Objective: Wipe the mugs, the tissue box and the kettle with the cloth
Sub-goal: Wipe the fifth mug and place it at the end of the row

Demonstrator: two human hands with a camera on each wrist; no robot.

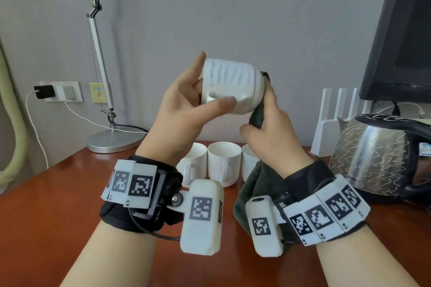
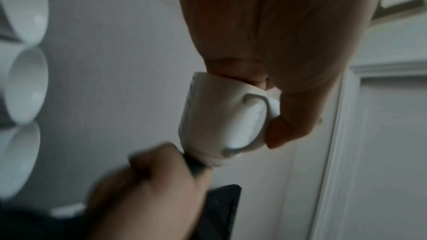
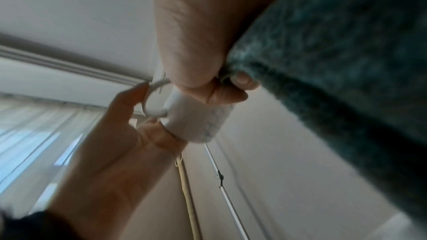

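Observation:
A white mug with blue marks point(image 1: 242, 86) is held on its side in the air by my left hand point(image 1: 210, 81), thumb under it and fingers at its base. My right hand point(image 1: 256, 109) grips a dark green cloth point(image 1: 258, 184) and presses a bunch of it at the mug's mouth. In the left wrist view the mug point(image 2: 215, 116) shows its handle, with the cloth point(image 2: 196, 165) at its lower end. The right wrist view shows the cloth point(image 3: 335, 79) beside the mug point(image 3: 194, 116). Three white mugs point(image 1: 224, 161) stand on the table. The steel kettle point(image 1: 373, 154) stands at the right.
The red-brown table point(image 1: 58, 205) carries a desk lamp base point(image 1: 112, 140) at the back left and a white slotted stand point(image 1: 335, 121) behind the kettle. A dark monitor point(image 1: 401, 42) rises at the right. Wall sockets with chargers point(image 1: 58, 92) are at the left.

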